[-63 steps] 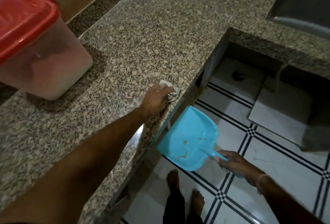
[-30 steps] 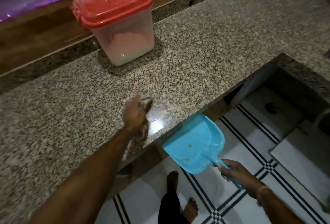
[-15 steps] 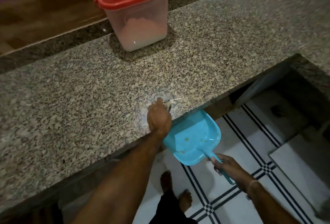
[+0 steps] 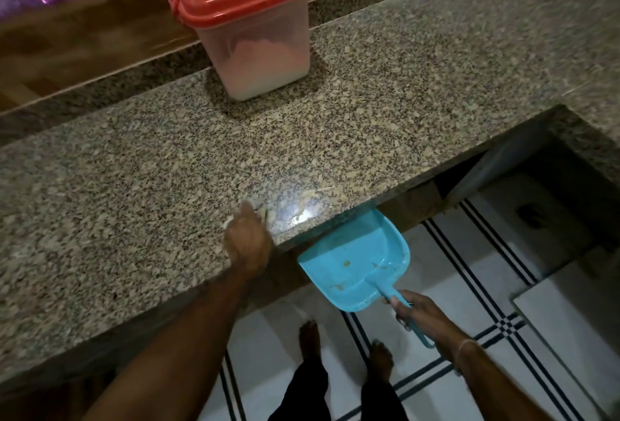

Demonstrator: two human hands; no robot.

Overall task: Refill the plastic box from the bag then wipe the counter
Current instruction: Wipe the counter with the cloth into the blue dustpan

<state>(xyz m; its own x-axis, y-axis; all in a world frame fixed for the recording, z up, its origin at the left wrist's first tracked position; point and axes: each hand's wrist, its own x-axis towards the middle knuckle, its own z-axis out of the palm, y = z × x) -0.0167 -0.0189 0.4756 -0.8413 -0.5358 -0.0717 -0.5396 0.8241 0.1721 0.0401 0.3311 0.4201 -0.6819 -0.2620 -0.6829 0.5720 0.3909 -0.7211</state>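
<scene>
A clear plastic box with a red lid stands at the back of the speckled granite counter, lid on, pale powder inside. My left hand rests on the counter near its front edge, over a small cloth that is mostly hidden under the fingers. My right hand grips the handle of a blue dustpan, held just below the counter edge, to the right of my left hand. A few crumbs lie in the pan. Pale streaks show on the counter by my left hand.
A wooden ledge runs behind the counter. The counter turns a corner at the right, with a dark opening beneath it. White floor tiles with dark lines lie below, and my bare feet stand on them.
My left hand has slid left along the front edge. The dustpan has stayed below the edge. The view has shifted, bringing the box nearer the centre.
</scene>
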